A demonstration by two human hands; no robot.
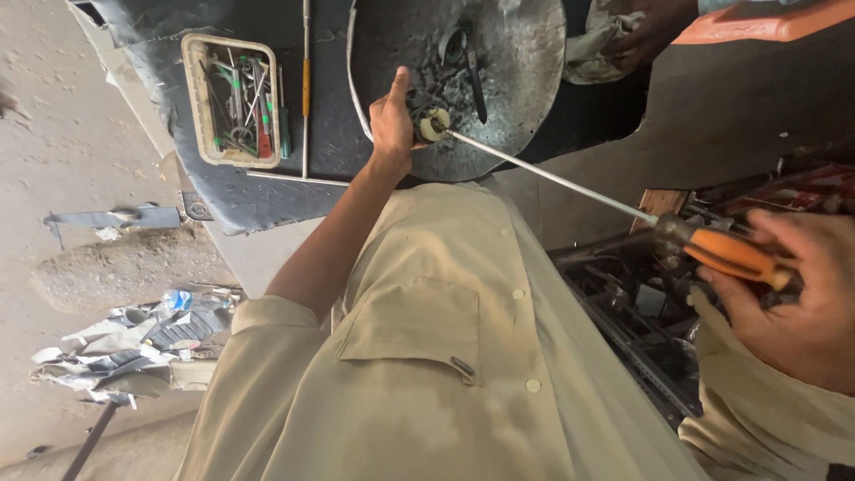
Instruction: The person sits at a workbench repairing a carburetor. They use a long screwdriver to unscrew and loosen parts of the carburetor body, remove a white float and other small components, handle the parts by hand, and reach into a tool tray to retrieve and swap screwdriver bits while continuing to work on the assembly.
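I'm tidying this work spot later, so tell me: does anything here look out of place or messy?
Yes. Crumpled scraps and a plastic bottle lie littered on the ground at left. The left hand holds a small whitish ring in the round metal pan, where the long screwdriver from the right hand meets it.

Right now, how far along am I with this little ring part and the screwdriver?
Already out: loose dark parts lie in the round metal pan. In hand: your left hand steadies a small pale ring part while your right hand holds the long orange-handled screwdriver, tip at the ring. The ring isn't set down yet.
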